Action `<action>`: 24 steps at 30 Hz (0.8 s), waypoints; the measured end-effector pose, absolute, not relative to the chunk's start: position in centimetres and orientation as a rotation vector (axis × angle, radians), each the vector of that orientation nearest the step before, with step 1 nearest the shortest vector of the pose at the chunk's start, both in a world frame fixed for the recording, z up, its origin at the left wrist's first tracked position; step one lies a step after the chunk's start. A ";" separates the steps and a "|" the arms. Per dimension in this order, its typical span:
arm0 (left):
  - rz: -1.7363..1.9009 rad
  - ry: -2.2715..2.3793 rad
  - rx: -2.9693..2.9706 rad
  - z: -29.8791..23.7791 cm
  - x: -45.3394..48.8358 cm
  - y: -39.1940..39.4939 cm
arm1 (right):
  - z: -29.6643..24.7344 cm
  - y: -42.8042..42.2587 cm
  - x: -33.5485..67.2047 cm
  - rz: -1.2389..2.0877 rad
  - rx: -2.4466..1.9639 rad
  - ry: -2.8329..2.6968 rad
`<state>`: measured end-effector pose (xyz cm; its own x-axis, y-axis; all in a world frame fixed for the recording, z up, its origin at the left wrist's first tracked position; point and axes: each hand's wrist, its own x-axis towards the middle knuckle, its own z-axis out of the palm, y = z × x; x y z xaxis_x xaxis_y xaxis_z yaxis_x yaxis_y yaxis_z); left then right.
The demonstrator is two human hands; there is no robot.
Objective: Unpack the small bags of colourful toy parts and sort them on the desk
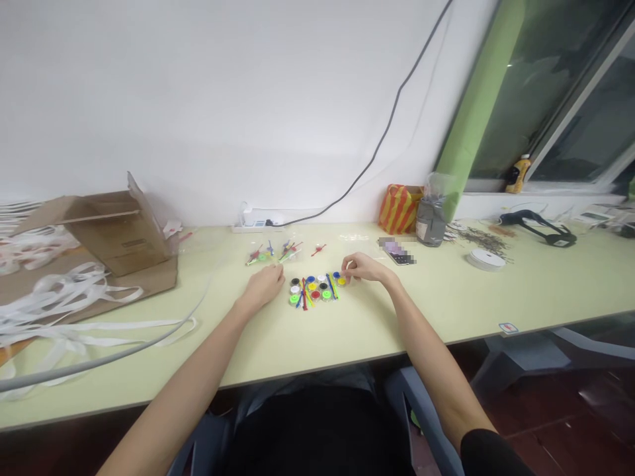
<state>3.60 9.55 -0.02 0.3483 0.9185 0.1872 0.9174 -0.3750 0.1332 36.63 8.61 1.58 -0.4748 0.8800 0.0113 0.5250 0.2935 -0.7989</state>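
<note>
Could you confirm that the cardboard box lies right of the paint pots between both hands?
No: the head view shows the cardboard box left of the paint pots; the left hand and right hand do flank them.

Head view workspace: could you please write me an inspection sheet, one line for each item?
Surface: pale green table.
Job's things: coloured pots with coloured sticks laid among them, grouped between the hands; clear packets of similar pieces behind.
Clutter: cardboard box and white straps on the left; striped bag, jar, tape roll on the right.
Hands: left hand at the pots' left edge; right hand at their right edge; grip unclear.
Cables: power strip, dark cable climbing the wall.
Surroundings: white wall, window, bottle on the sill.
</note>
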 end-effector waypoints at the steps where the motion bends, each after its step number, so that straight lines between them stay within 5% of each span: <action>1: 0.375 1.756 2.570 0.0 3.6 9.5 | 1.4 9.0 36.6 0.978 -1.246 -2.095; 10: 0.392 1.778 2.563 0.3 3.8 8.7 | -0.1 17.7 32.7 0.229 -1.368 -2.114; 19: 0.472 1.736 2.578 0.4 4.3 8.2 | 0.5 17.8 30.2 0.280 -1.437 -2.134; 24: 0.857 1.467 2.500 0.6 6.1 7.5 | 2.2 13.0 30.3 0.867 -0.979 -1.752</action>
<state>6.07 7.51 0.59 0.3705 0.8334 0.4101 0.7661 -0.5238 0.3724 30.30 12.97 2.16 -0.2615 0.8898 0.3741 0.2421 0.4357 -0.8669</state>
